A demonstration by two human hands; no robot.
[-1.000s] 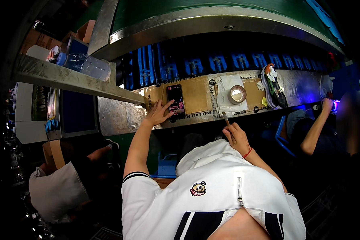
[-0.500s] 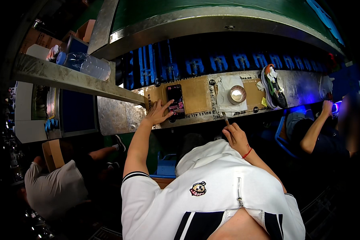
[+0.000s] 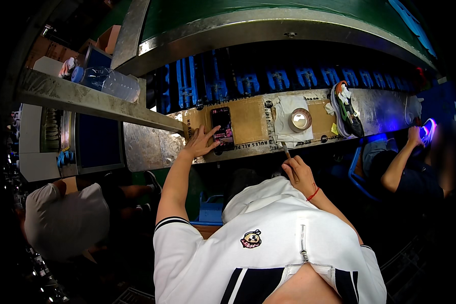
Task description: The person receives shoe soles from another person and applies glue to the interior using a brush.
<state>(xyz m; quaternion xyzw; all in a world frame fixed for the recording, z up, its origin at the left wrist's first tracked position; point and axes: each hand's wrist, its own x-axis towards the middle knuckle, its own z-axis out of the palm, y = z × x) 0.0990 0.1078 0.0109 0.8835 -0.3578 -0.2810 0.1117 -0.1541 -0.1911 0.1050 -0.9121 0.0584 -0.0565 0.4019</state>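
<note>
A dark phone (image 3: 222, 129) with a lit screen is laid flat on the brown cardboard-topped bench (image 3: 249, 120), its long axis running from near to far, slightly tilted. It is touched along its left edge and near corner by the left hand (image 3: 199, 142), whose fingers (image 3: 211, 134) are spread open and pressed flat rather than closed around anything; nothing is grasped by this hand. The phone therefore lies just to the right of that hand's palm, and this hand is clearly the nearer of the two. The right hand (image 3: 299, 175) is held well apart to the right and nearer to the body, closed around a thin brush-like tool (image 3: 287, 151) whose tip is pointed toward the far side, at the near edge of the bench. Beyond that tip a white cloth (image 3: 287, 121) is spread, with a round tin (image 3: 300, 119) set on it. Farther right a shoe (image 3: 347, 109) is lying on the bench. On the far left a clear plastic bottle (image 3: 106, 82) is resting on a metal shelf (image 3: 86, 99). Other people are seated at the left and right edges.
</note>
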